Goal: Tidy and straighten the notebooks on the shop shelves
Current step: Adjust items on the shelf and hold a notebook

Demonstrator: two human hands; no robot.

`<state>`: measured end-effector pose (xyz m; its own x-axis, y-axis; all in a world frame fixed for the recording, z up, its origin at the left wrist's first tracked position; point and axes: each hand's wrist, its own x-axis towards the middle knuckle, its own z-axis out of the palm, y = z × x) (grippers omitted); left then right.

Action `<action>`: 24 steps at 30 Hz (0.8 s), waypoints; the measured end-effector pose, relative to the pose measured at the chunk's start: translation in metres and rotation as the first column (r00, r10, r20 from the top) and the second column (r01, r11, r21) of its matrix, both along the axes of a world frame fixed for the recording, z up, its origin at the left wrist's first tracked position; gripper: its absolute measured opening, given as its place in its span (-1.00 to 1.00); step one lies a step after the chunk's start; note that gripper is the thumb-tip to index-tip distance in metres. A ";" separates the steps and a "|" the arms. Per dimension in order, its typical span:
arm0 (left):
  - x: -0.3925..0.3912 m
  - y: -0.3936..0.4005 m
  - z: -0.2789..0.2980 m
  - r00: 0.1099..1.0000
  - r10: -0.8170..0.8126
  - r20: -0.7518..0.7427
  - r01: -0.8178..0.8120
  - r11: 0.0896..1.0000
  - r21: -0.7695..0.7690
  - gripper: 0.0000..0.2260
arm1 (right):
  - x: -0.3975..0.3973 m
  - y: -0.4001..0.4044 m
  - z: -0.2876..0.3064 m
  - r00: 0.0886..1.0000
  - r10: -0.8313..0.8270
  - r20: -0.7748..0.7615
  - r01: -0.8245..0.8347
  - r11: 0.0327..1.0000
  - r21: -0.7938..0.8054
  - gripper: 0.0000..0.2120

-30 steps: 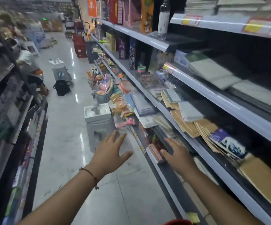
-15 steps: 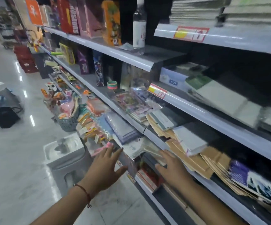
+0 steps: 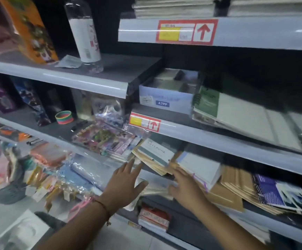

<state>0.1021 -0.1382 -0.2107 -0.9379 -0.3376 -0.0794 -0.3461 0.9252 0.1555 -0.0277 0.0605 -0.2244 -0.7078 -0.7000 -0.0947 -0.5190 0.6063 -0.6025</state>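
Both hands, left hand (image 3: 126, 184) and right hand (image 3: 186, 188), fingers spread, holding nothing, at centre frame. Risk: the fanned kraft notebooks (image 3: 157, 166) overhang the shelf edge (image 3: 218, 141); a careless push may spill them.

Smeared by motion: the fanned brown kraft-paper notebooks (image 3: 231, 193) at the right end of the lower shelf, covers unreadable. Cut off by the top edge: the clear plastic bottle with a white label (image 3: 85, 38). Unreadable small print on the red-framed yellow price tag (image 3: 184, 32). Hidden behind the right hand (image 3: 186, 191): the front corner of the white-covered notebook stack (image 3: 199, 166).
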 end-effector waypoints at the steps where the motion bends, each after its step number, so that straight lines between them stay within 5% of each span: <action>1: -0.012 -0.006 -0.003 1.000 -0.002 -0.001 0.002 1.000 0.005 -0.34 | -0.007 -0.005 -0.002 1.000 -0.005 -0.003 0.005 1.000 0.010 -0.41; 17: -0.117 -0.081 -0.043 0.986 -0.165 0.005 0.165 0.986 -0.016 -0.29 | -0.032 -0.087 -0.027 0.970 -0.230 -0.081 0.238 0.965 0.113 -0.39; 24: -0.124 -0.092 -0.046 0.972 -0.146 -0.187 0.175 0.973 0.148 -0.45 | -0.020 -0.123 -0.029 0.837 -0.531 0.131 0.545 0.831 -0.114 -0.56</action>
<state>-0.0221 -0.2298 -0.2571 -0.9829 -0.1776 0.0480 -0.1498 0.9239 0.3522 -0.0477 -0.0622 -0.2530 -0.9694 -0.2214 -0.1059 -0.0752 0.6788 -0.7304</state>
